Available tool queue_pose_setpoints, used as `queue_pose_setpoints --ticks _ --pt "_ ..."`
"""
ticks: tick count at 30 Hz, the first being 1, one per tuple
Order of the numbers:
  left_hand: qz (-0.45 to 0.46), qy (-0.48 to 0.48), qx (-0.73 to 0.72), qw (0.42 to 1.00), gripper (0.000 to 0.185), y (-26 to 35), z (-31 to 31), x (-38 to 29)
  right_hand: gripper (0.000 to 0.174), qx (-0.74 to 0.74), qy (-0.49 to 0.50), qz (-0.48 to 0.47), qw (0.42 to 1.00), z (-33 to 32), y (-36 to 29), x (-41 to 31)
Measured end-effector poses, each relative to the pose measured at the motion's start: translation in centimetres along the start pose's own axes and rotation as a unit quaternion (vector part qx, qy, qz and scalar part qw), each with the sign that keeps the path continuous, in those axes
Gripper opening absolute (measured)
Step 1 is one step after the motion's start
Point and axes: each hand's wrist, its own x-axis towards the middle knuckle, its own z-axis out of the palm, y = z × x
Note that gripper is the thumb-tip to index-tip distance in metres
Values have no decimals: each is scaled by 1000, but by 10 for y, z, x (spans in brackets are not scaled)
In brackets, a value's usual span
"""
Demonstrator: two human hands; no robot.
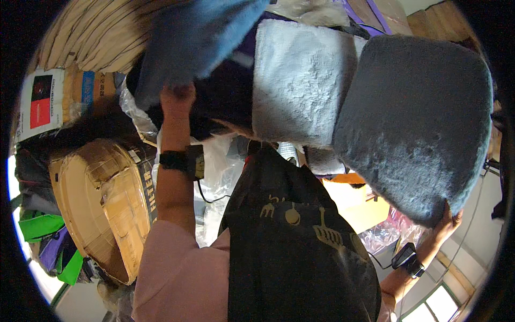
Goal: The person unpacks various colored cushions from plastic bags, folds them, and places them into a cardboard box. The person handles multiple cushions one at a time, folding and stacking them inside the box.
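At the upper left, my left hand (178, 96) grips the lower edge of a blue plush piece (201, 38); its fingertips are partly lost in shadow. Far to the right, my right hand (447, 223) holds the bottom corner of a large dark grey-blue plush cushion (410, 112), with fingers along its rim. Between the two lies a lighter grey-white plush square (301, 80), overlapped on its right by the dark cushion. Dark material (225, 92) shows between my left hand and the light square.
On the left, an open cardboard box (120, 213) sits below printed cartons (42, 100). Stacked tan sheets (96, 36) rise behind them. Clear plastic film (219, 169) lies near my black apron (297, 241). A thin cable (468, 229) hangs at the right.
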Motion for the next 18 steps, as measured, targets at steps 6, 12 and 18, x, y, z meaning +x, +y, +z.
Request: queue_pose_setpoints --ticks 6,12,18 --pt "47 -179 -39 982 31 43 33 -33 28 86 -44 -37 995 30 -29 -4" --pt "266 -55 703 657 43 9 -31 -57 42 137 -23 -52 989 52 -27 12" --pt "42 41 338 939 33 -19 -91 -23 26 55 -180 168 968 165 68 37"
